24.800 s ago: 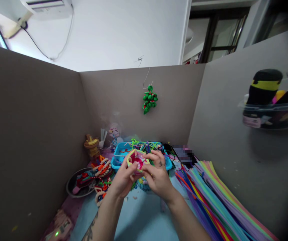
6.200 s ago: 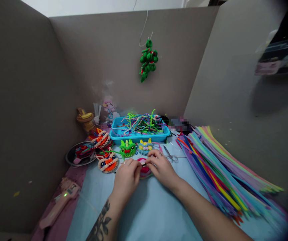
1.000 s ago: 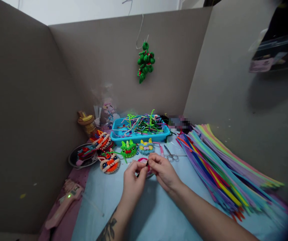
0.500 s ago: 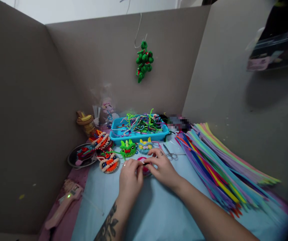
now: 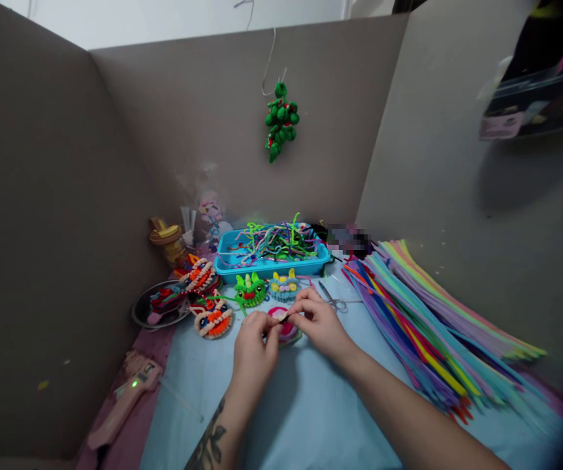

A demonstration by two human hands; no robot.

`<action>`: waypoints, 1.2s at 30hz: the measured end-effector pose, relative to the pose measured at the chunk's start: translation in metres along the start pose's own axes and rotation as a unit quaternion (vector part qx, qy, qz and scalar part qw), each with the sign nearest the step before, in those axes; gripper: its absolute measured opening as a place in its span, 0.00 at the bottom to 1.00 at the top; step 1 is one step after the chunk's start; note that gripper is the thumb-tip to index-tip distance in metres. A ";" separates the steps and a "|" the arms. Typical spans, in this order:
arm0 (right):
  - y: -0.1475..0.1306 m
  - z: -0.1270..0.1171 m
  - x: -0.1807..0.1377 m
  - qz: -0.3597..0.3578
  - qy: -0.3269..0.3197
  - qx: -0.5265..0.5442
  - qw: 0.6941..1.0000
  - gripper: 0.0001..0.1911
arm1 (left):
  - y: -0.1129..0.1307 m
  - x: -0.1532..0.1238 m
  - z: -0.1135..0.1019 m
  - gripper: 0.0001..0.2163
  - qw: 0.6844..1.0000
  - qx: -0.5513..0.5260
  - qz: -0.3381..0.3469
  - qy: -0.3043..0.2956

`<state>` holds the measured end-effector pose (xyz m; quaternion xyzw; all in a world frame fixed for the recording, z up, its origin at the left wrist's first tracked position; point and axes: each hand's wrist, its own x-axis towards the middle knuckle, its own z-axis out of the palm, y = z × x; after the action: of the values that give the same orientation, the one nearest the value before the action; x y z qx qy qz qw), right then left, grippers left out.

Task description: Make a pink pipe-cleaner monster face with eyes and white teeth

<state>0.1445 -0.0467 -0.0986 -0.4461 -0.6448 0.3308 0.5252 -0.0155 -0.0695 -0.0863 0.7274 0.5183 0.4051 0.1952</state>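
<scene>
My left hand (image 5: 256,346) and my right hand (image 5: 319,325) meet above the middle of the table. Between their fingertips they pinch a short, thin black piece (image 5: 285,320) that looks like pipe cleaner; its far ends are hidden by my fingers. Just beneath lies a round pink and white coiled piece (image 5: 290,334), partly covered by my hands. Beyond it sit a green horned animal face (image 5: 250,291) and a blue and yellow one (image 5: 283,287), both of fuzzy pipe cleaner. An orange and cream face (image 5: 213,320) lies left of my left hand.
A blue tray (image 5: 272,268) of tangled pipe-cleaner scraps stands at the back. Scissors (image 5: 336,304) lie beyond my right hand, long pipe cleaners (image 5: 423,326) at right. A pink glue gun (image 5: 125,403) and metal bowl (image 5: 140,320) are at left. Grey partitions enclose the table.
The fingers of my right hand have drawn in closer around the black piece. More of the pink round piece shows beneath my hands.
</scene>
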 end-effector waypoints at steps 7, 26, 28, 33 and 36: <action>-0.001 0.019 -0.004 0.135 0.043 0.332 0.932 0.07 | 0.004 -0.001 0.008 0.06 0.989 -0.139 -0.051 -0.004; -0.001 -0.003 0.004 0.057 -0.015 0.121 0.991 0.08 | -0.005 0.008 -0.001 0.10 0.908 -0.356 -0.214 -0.055; -0.001 -0.005 0.005 0.036 -0.032 0.060 0.997 0.07 | -0.004 0.008 -0.002 0.09 0.934 -0.298 -0.190 -0.057; -0.002 0.001 0.003 0.037 -0.078 -0.013 0.996 0.06 | -0.005 0.007 0.000 0.07 0.967 -0.201 -0.138 -0.070; -0.004 0.003 0.002 0.038 -0.084 -0.017 0.996 0.06 | -0.007 0.007 0.001 0.06 0.972 -0.187 -0.127 -0.062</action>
<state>0.1405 -0.0465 -0.0954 -0.4495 -0.6748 0.3762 0.4484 -0.0175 -0.0606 -0.0890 0.6302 0.5084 0.4208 0.4090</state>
